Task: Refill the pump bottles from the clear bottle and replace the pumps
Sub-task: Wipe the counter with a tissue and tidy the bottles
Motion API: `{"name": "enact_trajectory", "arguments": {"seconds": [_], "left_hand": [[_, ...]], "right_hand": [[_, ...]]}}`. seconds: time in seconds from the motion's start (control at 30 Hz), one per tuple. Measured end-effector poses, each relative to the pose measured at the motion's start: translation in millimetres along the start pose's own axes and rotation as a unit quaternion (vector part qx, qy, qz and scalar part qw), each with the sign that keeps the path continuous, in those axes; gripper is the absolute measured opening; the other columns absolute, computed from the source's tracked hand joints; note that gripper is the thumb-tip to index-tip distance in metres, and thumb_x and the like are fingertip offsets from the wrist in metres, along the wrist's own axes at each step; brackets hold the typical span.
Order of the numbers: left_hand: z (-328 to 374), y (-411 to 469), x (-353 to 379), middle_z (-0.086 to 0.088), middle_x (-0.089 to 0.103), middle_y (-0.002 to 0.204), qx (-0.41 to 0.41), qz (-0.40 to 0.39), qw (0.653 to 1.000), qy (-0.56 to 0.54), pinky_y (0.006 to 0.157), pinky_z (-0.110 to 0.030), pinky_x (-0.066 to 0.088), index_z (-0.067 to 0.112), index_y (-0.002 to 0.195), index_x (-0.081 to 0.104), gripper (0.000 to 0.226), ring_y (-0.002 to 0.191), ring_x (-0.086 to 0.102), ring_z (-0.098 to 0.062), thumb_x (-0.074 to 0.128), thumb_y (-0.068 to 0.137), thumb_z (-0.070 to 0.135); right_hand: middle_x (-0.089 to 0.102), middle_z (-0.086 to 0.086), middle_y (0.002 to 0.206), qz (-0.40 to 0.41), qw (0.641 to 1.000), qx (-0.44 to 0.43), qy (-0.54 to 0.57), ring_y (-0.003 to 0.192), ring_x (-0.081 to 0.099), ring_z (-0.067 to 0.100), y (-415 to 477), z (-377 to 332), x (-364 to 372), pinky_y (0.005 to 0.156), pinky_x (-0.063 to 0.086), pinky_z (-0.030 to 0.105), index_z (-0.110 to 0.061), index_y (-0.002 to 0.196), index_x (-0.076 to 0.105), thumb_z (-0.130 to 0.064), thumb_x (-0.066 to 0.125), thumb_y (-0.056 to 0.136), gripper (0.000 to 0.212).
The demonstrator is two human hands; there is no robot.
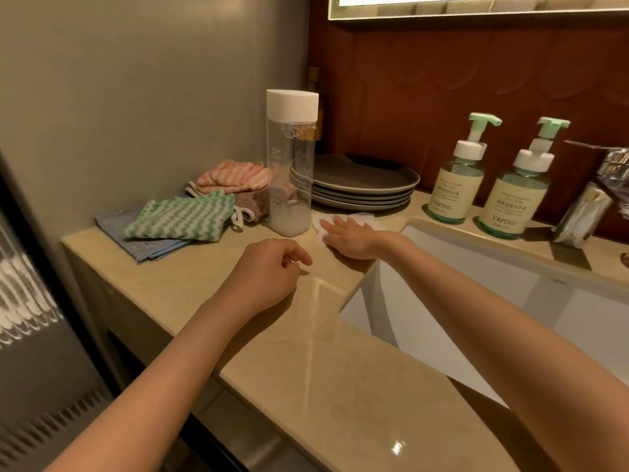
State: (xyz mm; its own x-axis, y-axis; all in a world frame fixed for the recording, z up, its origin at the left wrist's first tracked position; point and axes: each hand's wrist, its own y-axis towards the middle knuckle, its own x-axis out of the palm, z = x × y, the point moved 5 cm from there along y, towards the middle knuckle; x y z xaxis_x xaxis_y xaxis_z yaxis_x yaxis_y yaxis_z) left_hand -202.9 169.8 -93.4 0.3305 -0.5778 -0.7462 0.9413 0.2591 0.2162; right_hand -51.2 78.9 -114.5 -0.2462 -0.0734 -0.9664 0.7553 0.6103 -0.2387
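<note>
A tall clear bottle [292,165] with a white cap stands upright on the beige counter [340,396], with a little whitish liquid at its bottom. Two green pump bottles [455,185] [514,199] stand behind the sink, both with their pumps on. My right hand [354,235] lies flat, fingers spread, pressing a white tissue [360,220] on the counter just right of the clear bottle. My left hand [272,270] hovers over the counter in front of the bottle, fingers loosely curled, holding nothing.
A stack of grey plates [364,185] sits behind the clear bottle. Folded cloths [177,219] lie at the left by the wall. The white sink [476,284] opens to the right, with a chrome tap [609,165] and a foil packet [578,212] at far right.
</note>
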Motion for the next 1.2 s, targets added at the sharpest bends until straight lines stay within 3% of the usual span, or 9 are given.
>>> {"name": "enact_trajectory", "arguments": {"seconds": [0.33, 0.43, 0.57, 0.77, 0.87, 0.93, 1.1, 1.2], "left_hand": [[18, -14, -17, 0.001, 0.066, 0.106, 0.015, 0.020, 1.000, -0.015, 0.070, -0.019, 0.044, 0.023, 0.098, 0.068, 0.031, 0.092, 0.058, -0.008, 0.045, 0.089, 0.005], [21, -18, -24, 0.001, 0.066, 0.106, 0.016, 0.027, 0.999, -0.010, 0.075, -0.022, 0.041, 0.022, 0.096, 0.069, 0.029, 0.098, 0.058, -0.012, 0.047, 0.089, 0.005], [9, -26, -46, 0.004, 0.064, 0.103, 0.001, 0.060, 0.998, -0.002, 0.076, -0.022, 0.038, 0.026, 0.089, 0.068, 0.032, 0.097, 0.055, -0.010, 0.046, 0.088, 0.002], [-25, -42, -87, 0.002, 0.064, 0.103, -0.031, 0.098, 0.994, 0.025, 0.063, -0.015, 0.038, 0.023, 0.095, 0.069, 0.036, 0.094, 0.052, -0.010, 0.043, 0.087, -0.001], [-38, -51, -101, 0.001, 0.065, 0.109, -0.053, 0.114, 0.991, 0.038, 0.067, -0.018, 0.040, 0.023, 0.095, 0.069, 0.040, 0.093, 0.054, -0.012, 0.041, 0.086, -0.004], [-42, -58, -106, 0.000, 0.065, 0.112, -0.063, 0.118, 0.990, 0.045, 0.068, -0.018, 0.040, 0.021, 0.095, 0.070, 0.041, 0.096, 0.055, -0.012, 0.040, 0.085, -0.005], [-39, -69, -98, -0.002, 0.065, 0.113, -0.061, 0.106, 0.992, 0.043, 0.076, -0.022, 0.039, 0.024, 0.091, 0.068, 0.041, 0.104, 0.058, -0.017, 0.038, 0.086, -0.004], [-31, -72, -86, -0.002, 0.065, 0.112, -0.053, 0.088, 0.994, 0.030, 0.079, -0.021, 0.038, 0.023, 0.092, 0.068, 0.041, 0.106, 0.057, -0.015, 0.039, 0.085, -0.004]], "right_hand": [[-0.005, 0.002, 0.159, -0.031, 0.994, -0.102, -0.001, 0.145, -0.005, 0.026, -61, -49, 21, 0.115, -0.001, 0.047, -0.031, 0.150, 0.001, -0.042, 0.019, 0.101, 0.053], [0.011, 0.003, 0.157, -0.020, 0.989, -0.147, 0.015, 0.144, 0.007, 0.024, -61, -87, 25, 0.117, 0.005, 0.048, -0.023, 0.149, 0.020, -0.033, 0.025, 0.101, 0.049], [0.026, 0.012, 0.152, -0.025, 0.985, -0.154, 0.076, 0.141, 0.019, 0.025, -58, -131, 19, 0.116, 0.013, 0.043, -0.008, 0.146, 0.025, -0.022, 0.035, 0.101, 0.049], [0.006, 0.006, 0.158, -0.029, 0.981, -0.192, 0.025, 0.146, 0.000, 0.022, -46, -188, 26, 0.118, 0.004, 0.043, -0.016, 0.150, 0.011, -0.028, 0.034, 0.100, 0.057], [-0.009, 0.006, 0.158, -0.053, 0.972, -0.223, -0.055, 0.145, -0.011, 0.024, -50, -201, 37, 0.116, -0.004, 0.044, -0.021, 0.151, 0.006, -0.033, 0.023, 0.101, 0.055], [-0.007, 0.007, 0.158, -0.049, 0.966, -0.242, -0.075, 0.145, -0.008, 0.027, -66, -206, 42, 0.115, -0.001, 0.046, -0.020, 0.151, 0.006, -0.033, 0.020, 0.101, 0.054], [-0.010, 0.006, 0.158, -0.065, 0.959, -0.267, -0.066, 0.145, -0.010, 0.025, -117, -196, 50, 0.114, -0.003, 0.044, -0.020, 0.151, 0.011, -0.037, 0.017, 0.102, 0.051], [-0.015, 0.005, 0.157, -0.077, 0.964, -0.247, -0.058, 0.144, -0.014, 0.024, -134, -175, 46, 0.115, -0.007, 0.043, -0.025, 0.151, 0.003, -0.039, 0.013, 0.102, 0.052]]}}
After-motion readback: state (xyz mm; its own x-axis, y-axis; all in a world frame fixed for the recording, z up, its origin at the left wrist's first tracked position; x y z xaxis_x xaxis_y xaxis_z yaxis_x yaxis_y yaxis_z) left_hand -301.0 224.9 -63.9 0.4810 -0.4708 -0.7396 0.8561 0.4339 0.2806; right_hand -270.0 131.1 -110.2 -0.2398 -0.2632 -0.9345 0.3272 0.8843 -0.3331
